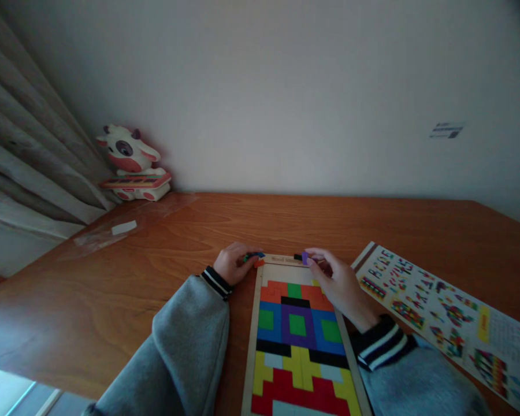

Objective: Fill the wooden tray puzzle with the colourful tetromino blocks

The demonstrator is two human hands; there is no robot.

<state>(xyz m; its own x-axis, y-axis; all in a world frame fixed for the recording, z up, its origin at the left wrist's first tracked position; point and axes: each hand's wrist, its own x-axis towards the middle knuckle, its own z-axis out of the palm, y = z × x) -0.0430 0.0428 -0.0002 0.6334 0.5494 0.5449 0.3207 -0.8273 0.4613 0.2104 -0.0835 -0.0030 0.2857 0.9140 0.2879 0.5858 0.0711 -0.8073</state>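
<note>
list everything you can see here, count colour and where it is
puzzle board: 1, pale wood frame filled with red, blue, green, yellow, black, purple and white blocks, near middle of the table
loose blocks: a few, blue, green and orange, at the board's far left corner under the left hand
purple block: 1, purple, at the board's far edge
pattern sheet: 1, white with coloured designs, right of the board
cow toy: 1, white and pink, far left corner by the curtain
plastic bag: 1, clear, left on the table
table: 1, brown wood
left hand: 1, on the loose blocks
right hand: 1, fingers on the purple block
</note>
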